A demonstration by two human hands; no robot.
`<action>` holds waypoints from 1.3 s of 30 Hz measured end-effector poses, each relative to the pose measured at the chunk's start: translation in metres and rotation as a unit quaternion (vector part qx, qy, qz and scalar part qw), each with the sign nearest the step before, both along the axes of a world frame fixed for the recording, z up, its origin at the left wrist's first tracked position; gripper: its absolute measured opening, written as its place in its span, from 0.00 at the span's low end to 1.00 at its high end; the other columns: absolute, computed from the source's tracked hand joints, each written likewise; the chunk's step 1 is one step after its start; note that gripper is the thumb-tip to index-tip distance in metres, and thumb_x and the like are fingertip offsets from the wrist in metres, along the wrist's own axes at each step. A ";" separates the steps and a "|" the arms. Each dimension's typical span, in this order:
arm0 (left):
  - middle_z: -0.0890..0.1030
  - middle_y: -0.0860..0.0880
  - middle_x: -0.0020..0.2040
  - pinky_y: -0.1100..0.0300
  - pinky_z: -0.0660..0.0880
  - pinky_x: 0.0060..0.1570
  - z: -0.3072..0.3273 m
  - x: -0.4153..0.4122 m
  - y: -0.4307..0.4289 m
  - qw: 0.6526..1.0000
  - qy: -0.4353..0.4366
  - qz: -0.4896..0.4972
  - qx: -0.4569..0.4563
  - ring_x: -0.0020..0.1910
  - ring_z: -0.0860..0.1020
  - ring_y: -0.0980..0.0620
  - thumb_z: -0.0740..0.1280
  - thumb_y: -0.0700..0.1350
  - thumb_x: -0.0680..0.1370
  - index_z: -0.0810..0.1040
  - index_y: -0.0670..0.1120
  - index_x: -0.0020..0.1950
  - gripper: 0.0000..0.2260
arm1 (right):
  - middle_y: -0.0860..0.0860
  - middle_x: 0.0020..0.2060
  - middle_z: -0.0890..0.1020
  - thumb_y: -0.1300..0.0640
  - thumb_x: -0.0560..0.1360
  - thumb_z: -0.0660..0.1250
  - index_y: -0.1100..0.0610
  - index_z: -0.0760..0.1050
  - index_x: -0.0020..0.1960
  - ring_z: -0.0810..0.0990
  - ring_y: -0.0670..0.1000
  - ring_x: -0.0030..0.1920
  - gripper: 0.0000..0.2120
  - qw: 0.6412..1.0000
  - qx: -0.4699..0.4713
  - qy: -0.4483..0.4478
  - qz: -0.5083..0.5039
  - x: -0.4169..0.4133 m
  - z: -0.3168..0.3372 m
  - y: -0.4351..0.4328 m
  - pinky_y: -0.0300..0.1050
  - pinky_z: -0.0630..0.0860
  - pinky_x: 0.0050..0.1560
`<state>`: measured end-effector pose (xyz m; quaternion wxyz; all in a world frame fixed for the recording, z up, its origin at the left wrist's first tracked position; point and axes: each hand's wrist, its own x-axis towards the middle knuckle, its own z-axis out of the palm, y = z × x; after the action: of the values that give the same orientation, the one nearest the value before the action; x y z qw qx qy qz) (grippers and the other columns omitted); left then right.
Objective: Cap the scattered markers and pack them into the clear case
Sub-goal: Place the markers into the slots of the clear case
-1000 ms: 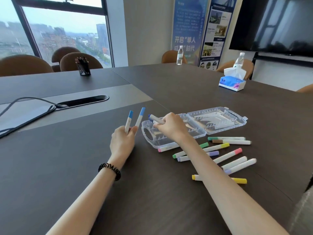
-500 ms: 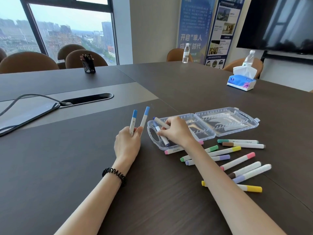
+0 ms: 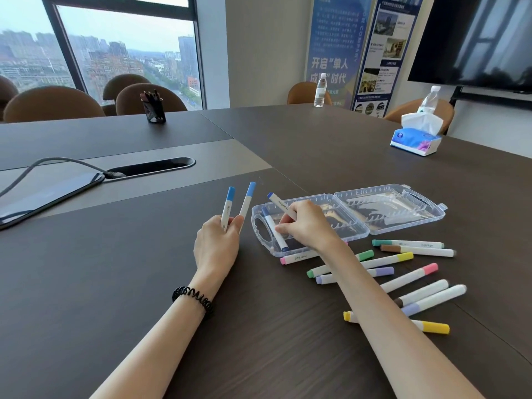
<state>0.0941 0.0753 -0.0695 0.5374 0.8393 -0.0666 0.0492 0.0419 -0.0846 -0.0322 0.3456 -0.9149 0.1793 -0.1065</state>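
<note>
Nearest me on the desk (image 3: 115, 298), loose markers (image 3: 408, 279) lie scattered under and right of my right forearm. My left hand (image 3: 217, 243) grips two light-blue markers (image 3: 227, 208), tips up. My right hand (image 3: 308, 226) pinches a dark-blue marker (image 3: 280, 204) over the open case (image 3: 403, 208), its fingertips on another blue marker (image 3: 275, 230) lying in the left half. The lid lies flat to the right. Beyond stand a tissue box (image 3: 414, 139) and a pen cup (image 3: 155, 110).
</note>
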 end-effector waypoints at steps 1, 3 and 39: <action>0.78 0.48 0.34 0.52 0.74 0.41 0.000 0.000 0.000 1.000 0.001 0.000 -0.001 0.34 0.75 0.48 0.64 0.54 0.79 0.78 0.46 0.43 0.13 | 0.53 0.44 0.81 0.58 0.71 0.74 0.60 0.75 0.49 0.81 0.52 0.44 0.12 1.000 0.005 -0.001 -0.001 0.000 0.001 -0.001 0.39 0.72 0.38; 0.77 0.49 0.34 0.52 0.75 0.41 0.000 0.000 0.000 1.000 0.001 0.000 0.000 0.34 0.75 0.48 0.64 0.54 0.79 0.78 0.46 0.43 0.13 | 0.52 0.45 0.77 0.57 0.73 0.72 0.58 0.68 0.53 0.78 0.50 0.43 0.16 0.999 0.032 -0.013 -0.010 -0.001 0.004 -0.005 0.38 0.70 0.36; 0.75 0.50 0.33 0.53 0.73 0.39 0.000 0.001 0.001 1.000 -0.008 -0.005 -0.014 0.32 0.72 0.50 0.64 0.53 0.79 0.78 0.45 0.44 0.13 | 0.41 0.55 0.82 0.72 0.72 0.60 0.51 0.79 0.32 0.80 0.46 0.54 0.21 0.980 -0.125 -0.048 0.150 -0.010 -0.004 -0.019 0.49 0.78 0.55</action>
<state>0.0947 0.0760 -0.0692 0.5486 0.8309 -0.0749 0.0543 0.0315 -0.1039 -0.0357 0.2492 -0.9610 0.0088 -0.1192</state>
